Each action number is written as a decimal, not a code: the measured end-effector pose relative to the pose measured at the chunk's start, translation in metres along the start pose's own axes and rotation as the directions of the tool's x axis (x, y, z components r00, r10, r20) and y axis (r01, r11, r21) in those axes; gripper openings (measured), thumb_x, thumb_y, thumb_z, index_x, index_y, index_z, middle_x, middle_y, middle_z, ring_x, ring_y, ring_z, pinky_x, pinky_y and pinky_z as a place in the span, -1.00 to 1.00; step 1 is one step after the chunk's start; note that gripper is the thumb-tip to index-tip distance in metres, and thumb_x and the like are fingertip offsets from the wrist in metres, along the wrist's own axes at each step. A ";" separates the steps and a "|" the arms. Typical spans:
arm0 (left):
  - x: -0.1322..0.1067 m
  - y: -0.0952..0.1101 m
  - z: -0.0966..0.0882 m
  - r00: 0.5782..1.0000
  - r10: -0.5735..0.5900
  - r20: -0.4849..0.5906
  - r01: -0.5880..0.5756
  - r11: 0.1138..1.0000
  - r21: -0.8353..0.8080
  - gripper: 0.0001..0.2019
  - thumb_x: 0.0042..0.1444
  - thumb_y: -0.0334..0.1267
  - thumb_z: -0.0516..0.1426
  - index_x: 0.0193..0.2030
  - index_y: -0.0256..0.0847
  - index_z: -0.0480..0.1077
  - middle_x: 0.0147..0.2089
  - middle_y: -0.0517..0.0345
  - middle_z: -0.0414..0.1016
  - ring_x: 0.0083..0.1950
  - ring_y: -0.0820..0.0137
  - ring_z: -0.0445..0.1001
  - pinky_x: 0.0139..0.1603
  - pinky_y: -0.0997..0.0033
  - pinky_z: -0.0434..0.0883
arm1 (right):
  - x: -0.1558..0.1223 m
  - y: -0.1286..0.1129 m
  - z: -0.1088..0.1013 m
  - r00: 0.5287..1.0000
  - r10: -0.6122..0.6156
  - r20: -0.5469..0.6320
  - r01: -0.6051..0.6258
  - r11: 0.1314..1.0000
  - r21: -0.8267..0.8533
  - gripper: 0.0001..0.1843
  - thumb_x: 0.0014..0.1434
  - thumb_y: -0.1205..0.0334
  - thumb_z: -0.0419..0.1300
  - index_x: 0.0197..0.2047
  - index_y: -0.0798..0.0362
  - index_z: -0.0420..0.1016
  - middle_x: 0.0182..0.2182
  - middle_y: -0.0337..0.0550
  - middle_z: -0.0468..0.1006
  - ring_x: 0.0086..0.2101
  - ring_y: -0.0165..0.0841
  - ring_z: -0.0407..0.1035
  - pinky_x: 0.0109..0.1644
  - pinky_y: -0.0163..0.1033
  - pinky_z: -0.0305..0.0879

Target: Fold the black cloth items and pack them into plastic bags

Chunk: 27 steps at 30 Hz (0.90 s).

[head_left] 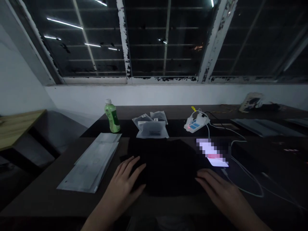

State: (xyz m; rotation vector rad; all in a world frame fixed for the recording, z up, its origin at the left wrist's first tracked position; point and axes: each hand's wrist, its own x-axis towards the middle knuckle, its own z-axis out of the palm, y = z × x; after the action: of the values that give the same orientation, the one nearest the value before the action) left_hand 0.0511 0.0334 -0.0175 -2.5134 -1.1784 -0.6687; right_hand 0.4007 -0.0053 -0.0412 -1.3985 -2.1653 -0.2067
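Observation:
A black cloth (168,166) lies spread on the dark table in front of me; its folds are hard to make out in the dim light. My left hand (128,178) rests on its left edge with the fingers spread and stretched out. At the right edge, my right hand (216,186) has its fingers bent together and the thumb close beneath them, pinching the cloth's border. Just beyond that hand lies a lit phone (215,155), its screen blurred out.
Flat clear plastic bags (93,165) lie on the left. Behind the cloth are several filled frosted pouches (152,128), a green bottle (112,117) and a white power strip (196,123) with cables (250,179) trailing right. More plastic sleeves (267,126) lie at the far right.

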 end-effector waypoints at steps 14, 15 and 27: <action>0.021 -0.021 -0.008 0.995 0.034 -0.095 -0.035 0.999 -0.011 -0.74 0.34 -0.40 -0.03 -0.02 -0.21 0.48 -0.03 0.05 0.57 0.07 0.21 0.47 0.11 0.08 0.39 | 0.011 0.015 -0.001 1.000 0.008 -0.025 -0.013 0.978 -0.207 -0.61 0.44 0.14 -0.16 0.05 0.01 0.44 0.01 -0.06 0.56 -0.15 -0.30 0.56 -0.26 -0.29 0.55; 0.023 -0.025 -0.013 0.995 0.025 -0.095 -0.027 0.999 -0.029 -0.73 0.33 -0.40 -0.02 -0.01 -0.20 0.47 -0.01 0.05 0.57 0.07 0.22 0.46 0.11 0.09 0.38 | 0.013 0.013 -0.002 0.999 0.032 -0.030 -0.037 0.982 -0.186 -0.61 0.44 0.11 -0.16 0.04 0.00 0.44 0.02 -0.07 0.55 -0.15 -0.29 0.57 -0.26 -0.28 0.55; -0.013 -0.011 -0.039 0.989 0.038 -0.144 -0.058 0.989 -0.135 -0.77 0.22 -0.46 0.06 -0.11 -0.07 0.45 -0.22 0.15 0.56 -0.10 0.27 0.51 0.01 0.18 0.42 | -0.028 0.013 -0.009 0.994 -0.027 -0.105 0.030 0.999 0.030 -0.70 0.34 0.26 0.05 0.08 -0.11 0.46 0.00 -0.19 0.58 -0.06 -0.31 0.53 0.03 -0.25 0.48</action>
State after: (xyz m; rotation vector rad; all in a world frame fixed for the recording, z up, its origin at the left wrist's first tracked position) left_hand 0.0241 0.0146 0.0100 -2.5484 -1.0517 -0.9290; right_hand 0.4239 -0.0253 -0.0507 -1.3102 -2.0948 -0.2498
